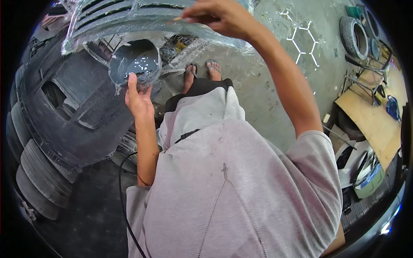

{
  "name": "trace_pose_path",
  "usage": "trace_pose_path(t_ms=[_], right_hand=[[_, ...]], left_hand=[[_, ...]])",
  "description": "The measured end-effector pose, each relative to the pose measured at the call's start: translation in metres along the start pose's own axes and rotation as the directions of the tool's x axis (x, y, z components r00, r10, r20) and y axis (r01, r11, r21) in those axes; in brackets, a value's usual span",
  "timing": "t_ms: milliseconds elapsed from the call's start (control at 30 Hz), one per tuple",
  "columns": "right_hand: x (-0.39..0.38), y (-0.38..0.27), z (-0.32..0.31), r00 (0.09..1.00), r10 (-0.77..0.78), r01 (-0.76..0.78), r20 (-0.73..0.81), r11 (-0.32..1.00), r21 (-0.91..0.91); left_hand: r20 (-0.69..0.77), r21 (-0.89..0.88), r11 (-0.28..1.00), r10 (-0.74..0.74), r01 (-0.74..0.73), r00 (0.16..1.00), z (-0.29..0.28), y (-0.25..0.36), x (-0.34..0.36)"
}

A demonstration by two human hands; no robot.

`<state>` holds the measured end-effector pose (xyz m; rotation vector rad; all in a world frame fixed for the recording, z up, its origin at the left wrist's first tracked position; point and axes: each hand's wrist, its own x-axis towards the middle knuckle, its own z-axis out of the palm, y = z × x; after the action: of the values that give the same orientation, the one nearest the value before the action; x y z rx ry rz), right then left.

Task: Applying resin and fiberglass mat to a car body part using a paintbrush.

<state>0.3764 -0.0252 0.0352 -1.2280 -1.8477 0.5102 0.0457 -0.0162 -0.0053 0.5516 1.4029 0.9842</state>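
Note:
My left hand point(140, 98) holds up a round tub point(157, 71) of glossy grey liquid, thumb on the near rim and fingers underneath. Ragged clear film or dried residue hangs around the tub's edge. My right hand point(217, 17) is closed over a slotted, wet-looking panel point(142, 23) at the top. From its fingers pokes the tip of a thin wooden handle point(177, 19); the rest of it is hidden, so I cannot tell whether it touches the panel. The panel has long dark slots and a shiny translucent coat.
A large black car panel point(99, 107) with an opening leans at left, by stacked tires point(45, 172). A black cable point(121, 189) hangs near my left arm. At right are more tires point(353, 38), a metal frame point(365, 79) and a wooden board point(372, 116). My sandalled feet point(214, 71) stand on concrete.

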Motion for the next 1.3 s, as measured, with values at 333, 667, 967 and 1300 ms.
trace_pose_path(t_ms=[333,667,967,1300], right_hand=[[-0.113,-0.042,-0.063,0.805,0.593,-0.567,0.028,0.782,-0.26],[0.02,-0.015,0.032,0.909,0.404,-0.416,-0.105,0.897,-0.147],[0.058,-0.097,0.015,0.963,0.041,-0.082,0.266,0.986,0.145],[0.026,-0.018,-0.019,0.738,0.614,-0.637,0.279,0.497,0.589]], left_hand=[[-0.001,-0.099,0.995,-0.021,0.02,1.0,-0.003,-0.003,0.0],[-0.007,-0.125,0.99,-0.066,0.064,0.998,-0.012,-0.007,0.013],[0.171,0.09,0.961,0.242,-0.26,0.955,-0.007,0.069,-0.028],[0.121,0.296,0.888,0.33,-0.351,0.936,0.081,0.078,-0.048]])
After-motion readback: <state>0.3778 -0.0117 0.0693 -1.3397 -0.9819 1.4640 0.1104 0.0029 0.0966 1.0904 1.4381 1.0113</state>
